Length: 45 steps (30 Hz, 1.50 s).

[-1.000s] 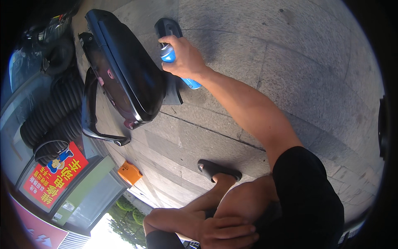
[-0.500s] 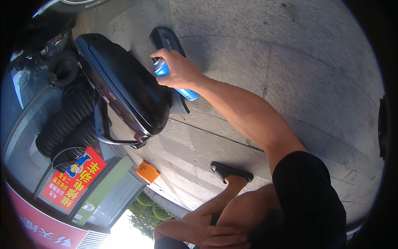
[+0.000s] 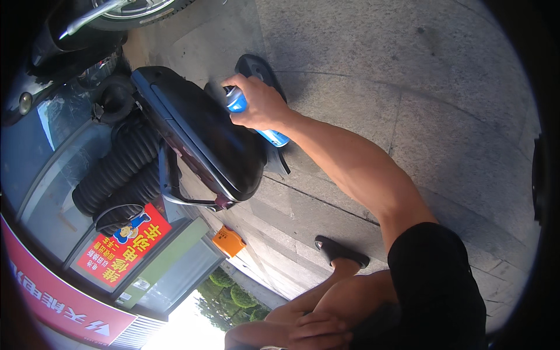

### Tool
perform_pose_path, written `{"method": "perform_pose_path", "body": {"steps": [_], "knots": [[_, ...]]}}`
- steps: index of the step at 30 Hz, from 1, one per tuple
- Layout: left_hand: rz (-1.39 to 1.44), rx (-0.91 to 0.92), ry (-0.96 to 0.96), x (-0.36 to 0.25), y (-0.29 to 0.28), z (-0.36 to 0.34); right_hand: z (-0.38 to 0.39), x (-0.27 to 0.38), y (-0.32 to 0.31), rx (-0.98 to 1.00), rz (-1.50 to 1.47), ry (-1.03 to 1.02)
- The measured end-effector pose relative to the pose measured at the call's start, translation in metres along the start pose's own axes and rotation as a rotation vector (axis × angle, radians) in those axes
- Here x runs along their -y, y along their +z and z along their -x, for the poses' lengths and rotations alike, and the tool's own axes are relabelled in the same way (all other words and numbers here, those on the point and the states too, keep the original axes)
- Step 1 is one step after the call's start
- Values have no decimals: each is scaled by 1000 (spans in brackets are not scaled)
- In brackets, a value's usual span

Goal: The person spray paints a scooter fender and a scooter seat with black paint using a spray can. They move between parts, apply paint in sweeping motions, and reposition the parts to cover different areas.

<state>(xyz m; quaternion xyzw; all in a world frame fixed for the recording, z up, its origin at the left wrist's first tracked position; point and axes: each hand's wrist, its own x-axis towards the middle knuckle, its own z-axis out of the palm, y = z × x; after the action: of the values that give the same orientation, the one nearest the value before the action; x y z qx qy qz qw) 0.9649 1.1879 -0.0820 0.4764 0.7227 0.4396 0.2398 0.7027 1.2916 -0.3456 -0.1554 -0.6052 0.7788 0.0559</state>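
Observation:
My right hand (image 3: 256,104) is wrapped round a blue spray can (image 3: 237,100), tilted so its nozzle end points up and left. A faint grey haze hangs in front of the nozzle. Just left of the can is a large, glossy black rounded shell (image 3: 204,131) with a seam along its side, its surface close to the can but apart from it. Beyond the hand, a smaller dark plastic part (image 3: 255,65) lies on the paving, partly covered by my fingers. My left hand (image 3: 321,331) rests on my bent leg at the lower edge, fingers stretched out, holding nothing.
Stacked black ribbed tubing (image 3: 119,160) sits left of the shell, beside a glazed shopfront with a red and yellow sign (image 3: 125,245). An orange box (image 3: 228,241) stands on the paving (image 3: 350,87). A vehicle wheel (image 3: 137,13) shows at the top left.
The whole view has shifted, so the scene sits further right and lower. A grey haze now shows at the can's nozzle. My right hand still grips the can beside the shell.

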Motion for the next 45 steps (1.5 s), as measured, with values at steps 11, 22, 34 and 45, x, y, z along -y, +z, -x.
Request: {"method": "perform_pose_path", "body": {"steps": [11,22,34,45], "knots": [[-9,-37,-58,-10,4,13,-26,21,-7,-66,36,-47],[78,218,232,11,-20,9,137,-44,9,124,83,199],[76,-45,280,17,-6,49,167,-53,35,11,144,80],[-39,37,280,3,-19,86,142,-50,33,-152,192,-82]]}}
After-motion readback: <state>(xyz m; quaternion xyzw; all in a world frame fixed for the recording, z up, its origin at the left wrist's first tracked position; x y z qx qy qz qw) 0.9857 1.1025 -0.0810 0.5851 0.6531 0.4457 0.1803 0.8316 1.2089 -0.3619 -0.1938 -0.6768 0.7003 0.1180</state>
